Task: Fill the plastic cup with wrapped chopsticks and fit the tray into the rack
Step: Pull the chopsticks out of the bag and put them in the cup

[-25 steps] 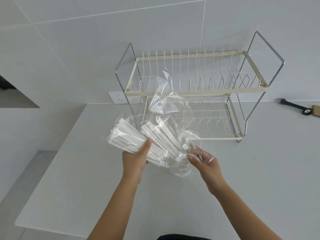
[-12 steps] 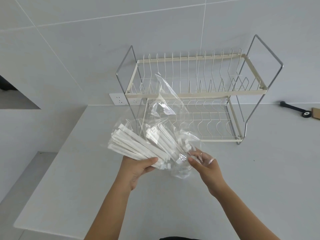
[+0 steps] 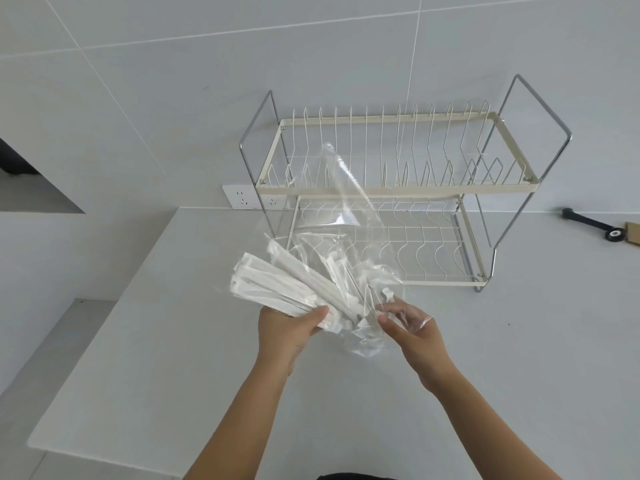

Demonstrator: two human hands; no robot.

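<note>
L hand (image 3: pixel 289 332): at approx 7 o'clock from frame centre, above the counter; fingers curled under, thumb pressed on top, clamped on the near ends of a bundle of wrapped chopsticks.
Wrapped chopsticks (image 3: pixel 277 284): white paper sleeves, fanned out, far ends pointing to 10–11 o'clock from the L hand; held off the counter. Some still sit inside the clear bag to the right of the bundle.
R hand (image 3: pixel 414 332): at approx 5 o'clock from centre, just beside the L hand at its 3 o'clock; thumb and fingers pinching the film of the clear bag, other fingers loosely spread behind the plastic.
Clear plastic bag (image 3: pixel 349 209): crumpled, transparent, rising from between the hands toward 12 o'clock; its top flap overlaps the view of the rack front. Touching rack or not: cannot tell.
Dish rack (image 3: pixel 381 190): two-tier, cream wire shelves w/ chrome side frames, standing on the counter against the wall at 1 o'clock from the hands; both tiers hold nothing visible.
Counter (image 3: pixel 138 341): pale grey, under both forearms; front-left edge runs off at 8 o'clock.
Wall socket (image 3: pixel 242 199): white, on the tiled wall at 9 o'clock of the rack's lower-left leg, partly behind the frame.
Black tool (image 3: pixel 590 225): w/ small wheel end, lying on the counter at 3 o'clock, well apart from the rack; a brown piece sits just beside it at frame edge.
Cup & tray: not in this view.
</note>
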